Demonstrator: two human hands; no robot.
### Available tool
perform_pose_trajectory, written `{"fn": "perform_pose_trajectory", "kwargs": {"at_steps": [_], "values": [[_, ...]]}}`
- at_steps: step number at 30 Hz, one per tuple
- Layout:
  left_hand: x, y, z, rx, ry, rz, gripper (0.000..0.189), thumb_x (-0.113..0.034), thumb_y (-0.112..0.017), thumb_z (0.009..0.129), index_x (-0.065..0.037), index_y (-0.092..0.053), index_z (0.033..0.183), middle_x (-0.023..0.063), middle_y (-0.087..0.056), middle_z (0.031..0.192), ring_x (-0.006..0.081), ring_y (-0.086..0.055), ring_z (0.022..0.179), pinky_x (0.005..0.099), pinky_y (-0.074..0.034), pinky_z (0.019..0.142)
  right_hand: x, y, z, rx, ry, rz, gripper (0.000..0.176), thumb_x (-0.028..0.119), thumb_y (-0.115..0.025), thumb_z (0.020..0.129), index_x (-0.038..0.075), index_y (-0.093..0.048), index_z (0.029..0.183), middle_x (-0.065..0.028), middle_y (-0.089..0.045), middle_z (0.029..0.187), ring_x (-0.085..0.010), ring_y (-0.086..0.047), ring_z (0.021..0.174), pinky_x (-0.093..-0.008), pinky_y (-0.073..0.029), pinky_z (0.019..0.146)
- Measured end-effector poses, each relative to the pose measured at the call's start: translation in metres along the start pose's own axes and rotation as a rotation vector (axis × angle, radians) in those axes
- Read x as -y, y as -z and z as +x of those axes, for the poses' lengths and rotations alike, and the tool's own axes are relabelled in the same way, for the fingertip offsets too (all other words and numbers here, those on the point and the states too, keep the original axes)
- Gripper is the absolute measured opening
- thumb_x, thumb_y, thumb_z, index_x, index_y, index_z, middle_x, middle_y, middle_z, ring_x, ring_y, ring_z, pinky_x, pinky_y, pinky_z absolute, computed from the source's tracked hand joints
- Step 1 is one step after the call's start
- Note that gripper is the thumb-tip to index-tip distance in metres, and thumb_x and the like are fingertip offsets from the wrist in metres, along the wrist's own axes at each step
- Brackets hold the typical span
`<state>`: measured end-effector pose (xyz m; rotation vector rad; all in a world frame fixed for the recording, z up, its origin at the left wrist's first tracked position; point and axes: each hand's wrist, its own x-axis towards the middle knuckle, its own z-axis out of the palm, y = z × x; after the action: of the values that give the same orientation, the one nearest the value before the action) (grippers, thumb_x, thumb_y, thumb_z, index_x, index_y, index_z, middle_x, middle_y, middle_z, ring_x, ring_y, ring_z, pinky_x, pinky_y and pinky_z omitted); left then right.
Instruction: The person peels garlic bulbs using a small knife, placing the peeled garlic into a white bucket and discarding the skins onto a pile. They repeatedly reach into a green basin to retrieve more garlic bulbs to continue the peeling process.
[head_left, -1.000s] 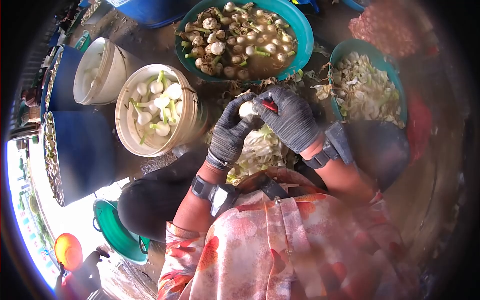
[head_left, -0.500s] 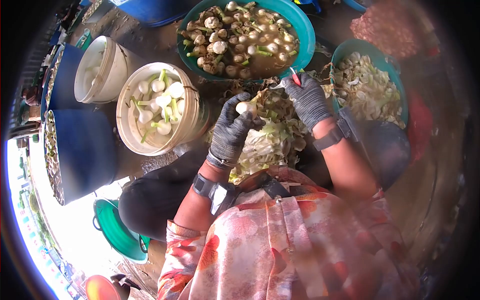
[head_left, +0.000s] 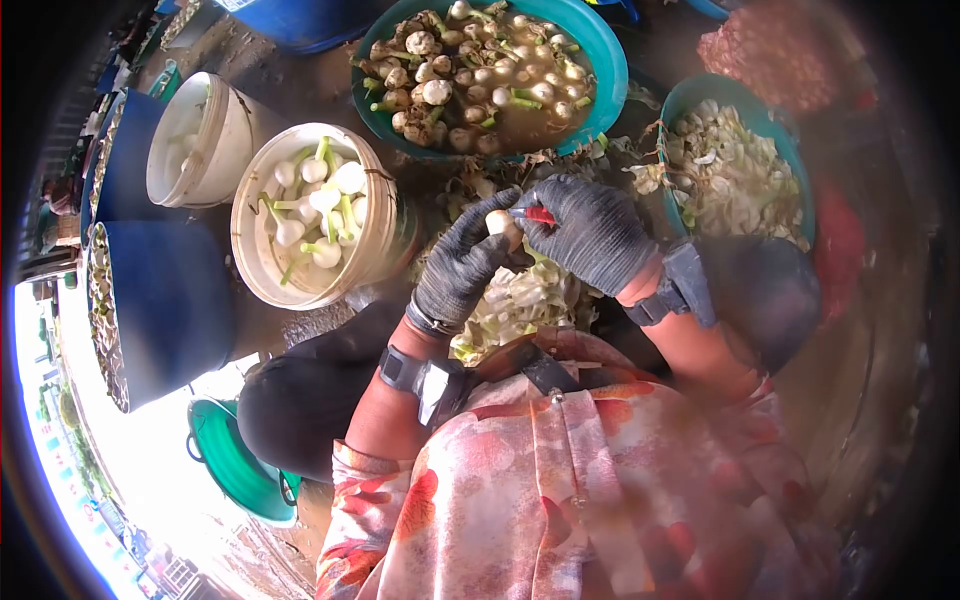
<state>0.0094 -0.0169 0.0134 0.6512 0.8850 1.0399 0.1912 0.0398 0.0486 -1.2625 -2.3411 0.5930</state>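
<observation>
My left hand (head_left: 458, 262), in a dark grey glove, has its fingers wrapped round a pale round bulb (head_left: 504, 230). Gloved in the same way, my right hand (head_left: 592, 232) grips a small knife with a red handle (head_left: 540, 215), its short blade touching or very close to the top of the bulb. Beneath both hands lies a heap of pale green and white peelings (head_left: 530, 305). To the left, a white bucket (head_left: 248, 262) holds several clean white bulbs with green stems (head_left: 325, 198).
A teal tub (head_left: 612, 75) beyond my hands holds muddy water and unpeeled bulbs. At the right, another teal tub (head_left: 683, 98) holds peelings, near a reddish net sack (head_left: 765, 60). On the left are a second white bucket (head_left: 180, 135), blue drums (head_left: 170, 300) and a green basin (head_left: 225, 460).
My right hand has moved left and down, bringing the knife to the bulb. My left hand still holds the bulb, slightly shifted. An orange round object at the lower left has gone from view.
</observation>
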Motion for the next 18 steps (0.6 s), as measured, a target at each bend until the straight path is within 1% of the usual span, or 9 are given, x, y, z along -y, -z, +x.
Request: {"fn": "perform_pose_trajectory", "kwargs": {"at_steps": [4,7,8,10,11,13,14,15,18], "values": [[0.002,0.004,-0.001,0.048,0.013,0.068,0.064,-0.027,-0.070,0.088,0.000,-0.042,0.140,0.0093,-0.060,0.120,0.0170,-0.061,0.100,0.0331,-0.052,0.089,0.006,0.005,0.001,0.066,-0.108,0.027,0.020,0.030,-0.068,0.081,0.011,-0.065,0.087,-0.0126,-0.067,0.079,-0.0338,-0.066,0.076,-0.0439,-0.052,0.068],[-0.001,-0.001,-0.004,0.119,-0.018,0.240,0.068,-0.025,-0.069,0.089,0.000,-0.037,0.144,0.0096,-0.055,0.129,0.0180,-0.056,0.110,0.0346,-0.049,0.094,0.003,-0.001,0.002,0.134,-0.307,0.119,0.024,0.031,-0.066,0.083,0.007,-0.066,0.084,-0.0149,-0.068,0.077,-0.0364,-0.066,0.077,-0.0443,-0.052,0.069],[0.000,-0.003,-0.004,0.122,-0.014,0.239,0.068,-0.025,-0.069,0.089,0.000,-0.037,0.144,0.0096,-0.055,0.129,0.0180,-0.056,0.110,0.0346,-0.049,0.094,-0.001,-0.003,0.002,0.134,-0.311,0.119,0.024,0.031,-0.066,0.083,0.007,-0.066,0.084,-0.0149,-0.068,0.077,-0.0364,-0.066,0.077,-0.0443,-0.052,0.069],[0.003,-0.005,-0.004,0.094,-0.074,0.226,0.060,-0.016,-0.065,0.092,-0.005,-0.039,0.144,0.0073,-0.059,0.115,0.0158,-0.059,0.100,0.0314,-0.050,0.091,-0.007,-0.005,0.002,0.204,-0.348,0.300,0.025,0.031,-0.067,0.083,0.007,-0.066,0.084,-0.0156,-0.068,0.079,-0.0362,-0.066,0.078,-0.0442,-0.052,0.070],[0.002,-0.006,-0.004,0.095,-0.071,0.224,0.060,-0.016,-0.065,0.092,-0.005,-0.039,0.144,0.0073,-0.059,0.115,0.0158,-0.059,0.100,0.0314,-0.050,0.091,-0.007,-0.006,0.002,0.184,-0.364,0.256,0.025,0.031,-0.069,0.081,0.007,-0.065,0.088,-0.0159,-0.068,0.080,-0.0354,-0.067,0.079,-0.0441,-0.052,0.071],[-0.002,-0.005,-0.002,0.128,-0.051,0.228,0.070,-0.027,-0.067,0.090,-0.002,-0.033,0.146,0.0090,-0.055,0.128,0.0167,-0.057,0.107,0.0328,-0.046,0.096,0.000,-0.006,0.000,0.133,-0.352,0.161,0.026,0.031,-0.070,0.080,0.008,-0.065,0.090,-0.0160,-0.068,0.080,-0.0349,-0.067,0.081,-0.0440,-0.052,0.072],[-0.001,-0.003,-0.001,0.117,-0.020,0.188,0.062,-0.031,-0.064,0.093,-0.002,-0.040,0.142,0.0079,-0.058,0.122,0.0147,-0.058,0.102,0.0311,-0.046,0.095,0.004,-0.006,-0.002,0.082,-0.337,0.069,0.027,0.030,-0.071,0.079,0.008,-0.065,0.093,-0.0161,-0.068,0.081,-0.0344,-0.067,0.083,-0.0440,-0.053,0.072],[0.003,0.004,0.001,0.097,-0.007,0.247,0.057,-0.032,-0.063,0.094,-0.002,-0.044,0.139,0.0072,-0.059,0.118,0.0140,-0.058,0.099,0.0299,-0.046,0.093,0.004,-0.008,-0.007,0.030,-0.218,0.045,0.027,0.030,-0.071,0.079,0.009,-0.065,0.096,-0.0165,-0.068,0.081,-0.0345,-0.067,0.082,-0.0445,-0.053,0.072],[0.005,0.005,0.001,0.063,0.065,0.300,0.045,-0.029,-0.058,0.097,-0.002,-0.051,0.132,0.0053,-0.062,0.112,0.0121,-0.059,0.097,0.0278,-0.047,0.090,0.004,-0.017,-0.007,0.044,-0.239,0.005,0.025,0.029,-0.071,0.079,0.010,-0.065,0.095,-0.0172,-0.068,0.081,-0.0344,-0.067,0.081,-0.0448,-0.053,0.071]]}}
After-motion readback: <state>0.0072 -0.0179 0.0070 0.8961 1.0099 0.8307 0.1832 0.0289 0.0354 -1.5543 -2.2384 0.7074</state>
